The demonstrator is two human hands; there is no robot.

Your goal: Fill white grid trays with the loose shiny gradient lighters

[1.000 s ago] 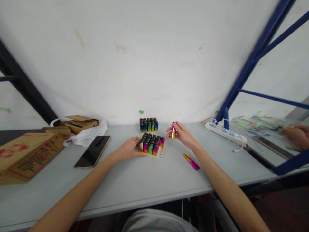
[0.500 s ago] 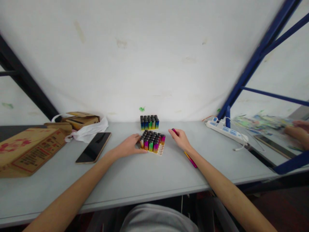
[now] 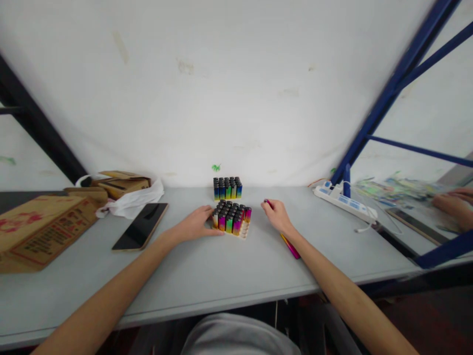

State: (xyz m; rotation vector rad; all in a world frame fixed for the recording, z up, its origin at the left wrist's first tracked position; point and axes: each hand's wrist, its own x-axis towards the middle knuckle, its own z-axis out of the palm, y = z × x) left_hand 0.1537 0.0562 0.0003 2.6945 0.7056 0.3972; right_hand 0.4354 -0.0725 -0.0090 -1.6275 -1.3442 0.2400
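My left hand curves round the left side of a pale tray, its thumb along the front edge. In that tray several lighters stand upright, with black tops and shiny purple, green and gold bodies. The tray's front right slots hold nothing. To the right of it, my right hand is closed on a purple lighter with a dark end, mostly hidden by the fingers. A purple and yellow lighter lies on the table beside my right wrist.
Behind stands a second group of lighters near the wall. At left are a phone, a white plastic bag and cardboard boxes. A power strip and blue frame stand at right, with another person's hand beyond.
My right hand has shifted very slightly right, away from the tray, with the purple lighter still in its fingers. My left hand stays at the tray. The view has shifted a little.
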